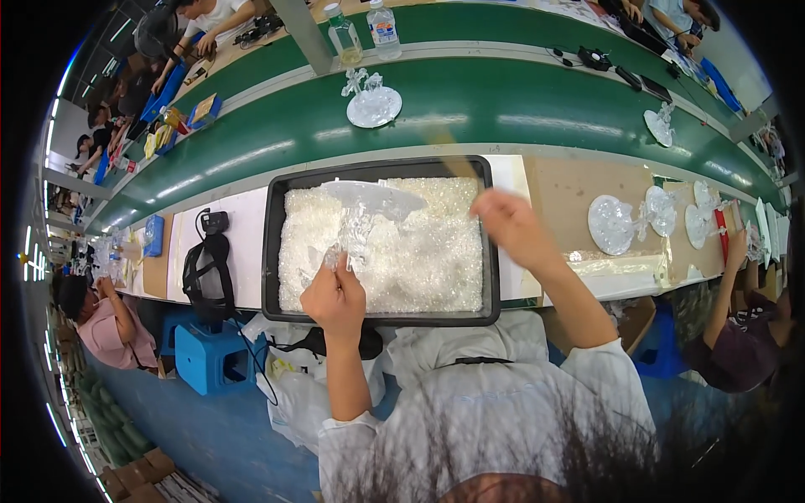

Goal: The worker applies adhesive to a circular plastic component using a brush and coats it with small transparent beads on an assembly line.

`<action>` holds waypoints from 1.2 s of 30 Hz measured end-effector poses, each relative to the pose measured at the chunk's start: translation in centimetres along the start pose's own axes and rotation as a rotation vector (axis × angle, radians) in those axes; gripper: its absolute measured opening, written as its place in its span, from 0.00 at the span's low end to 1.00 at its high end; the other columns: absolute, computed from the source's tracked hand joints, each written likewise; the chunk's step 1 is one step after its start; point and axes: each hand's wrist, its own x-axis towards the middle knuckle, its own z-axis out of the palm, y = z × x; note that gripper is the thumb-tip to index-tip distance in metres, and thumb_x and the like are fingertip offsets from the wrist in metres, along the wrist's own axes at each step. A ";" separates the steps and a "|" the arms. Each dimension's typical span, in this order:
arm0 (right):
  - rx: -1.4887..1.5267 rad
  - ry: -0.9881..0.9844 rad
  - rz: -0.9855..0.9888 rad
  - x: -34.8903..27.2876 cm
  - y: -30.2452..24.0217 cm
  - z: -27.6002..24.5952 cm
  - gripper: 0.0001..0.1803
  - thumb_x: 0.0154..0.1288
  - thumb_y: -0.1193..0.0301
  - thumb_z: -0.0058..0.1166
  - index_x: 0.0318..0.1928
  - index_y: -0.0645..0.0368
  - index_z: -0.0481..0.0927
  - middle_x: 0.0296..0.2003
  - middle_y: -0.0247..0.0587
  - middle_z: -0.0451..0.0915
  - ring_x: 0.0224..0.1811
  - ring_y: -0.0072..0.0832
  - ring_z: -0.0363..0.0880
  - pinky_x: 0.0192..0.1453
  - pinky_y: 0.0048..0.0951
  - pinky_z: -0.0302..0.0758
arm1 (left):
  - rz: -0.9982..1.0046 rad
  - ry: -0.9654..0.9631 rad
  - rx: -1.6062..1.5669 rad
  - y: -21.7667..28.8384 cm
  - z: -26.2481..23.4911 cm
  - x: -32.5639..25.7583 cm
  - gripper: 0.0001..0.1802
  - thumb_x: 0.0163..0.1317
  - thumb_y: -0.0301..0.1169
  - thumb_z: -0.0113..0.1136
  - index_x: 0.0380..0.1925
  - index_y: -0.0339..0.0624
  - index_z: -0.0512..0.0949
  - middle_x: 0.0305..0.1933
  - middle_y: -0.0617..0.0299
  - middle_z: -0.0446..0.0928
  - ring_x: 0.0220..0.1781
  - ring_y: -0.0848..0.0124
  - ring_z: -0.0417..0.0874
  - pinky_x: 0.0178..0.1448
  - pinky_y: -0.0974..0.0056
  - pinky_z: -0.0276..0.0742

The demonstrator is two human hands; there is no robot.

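My left hand (335,298) is closed, pinching the branching upper part of a clear plastic ornament (359,226). The ornament is tipped over so its round, pale base (376,198) points away from me, above a black tray (492,289) filled with small clear glittery granules (419,260). My right hand (510,225) is raised at the tray's right edge, fingers closed round a thin tan stick-like tool (453,155). Motion smears that tool, so its tip and exact kind cannot be made out.
A similar ornament (374,106) stands on the green conveyor (520,101), others (612,225) on cardboard at right. A black strap with a small device (214,222) lies left of the tray. Two bottles (384,32) stand beyond. Co-workers sit at both sides; a blue stool (214,356) is lower left.
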 end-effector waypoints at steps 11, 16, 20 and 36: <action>0.171 -0.015 0.004 -0.9 0.3 0.3 0.13 0.77 0.65 0.45 0.37 0.59 0.77 0.16 0.26 0.65 0.19 0.14 0.62 0.24 0.21 0.60 | -0.459 -0.133 -0.254 1.6 -0.2 -1.5 0.15 0.69 0.26 0.54 0.23 0.31 0.77 0.12 0.63 0.72 0.14 0.77 0.74 0.20 0.71 0.67; -0.368 -0.301 -0.360 -1.3 1.9 0.8 0.13 0.77 0.64 0.44 0.37 0.59 0.76 0.17 0.26 0.64 0.18 0.16 0.60 0.25 0.22 0.61 | -0.591 -0.106 -0.407 2.4 0.3 -1.5 0.11 0.70 0.26 0.54 0.33 0.28 0.79 0.13 0.63 0.71 0.13 0.79 0.70 0.19 0.72 0.66; -0.353 -0.156 -0.510 -0.6 3.3 -0.2 0.08 0.73 0.67 0.45 0.38 0.56 0.76 0.21 0.24 0.67 0.20 0.12 0.60 0.24 0.20 0.58 | -0.676 -0.116 -0.525 2.4 0.6 -1.2 0.12 0.72 0.29 0.55 0.36 0.28 0.80 0.13 0.65 0.69 0.12 0.79 0.69 0.18 0.72 0.66; -0.219 -0.045 -0.205 -0.7 1.7 -0.1 0.04 0.70 0.74 0.47 0.39 0.58 0.76 0.19 0.35 0.69 0.19 0.23 0.65 0.26 0.30 0.65 | -1.071 -0.183 -1.191 3.2 0.8 0.4 0.14 0.75 0.34 0.52 0.31 0.36 0.76 0.11 0.70 0.59 0.10 0.81 0.57 0.15 0.71 0.58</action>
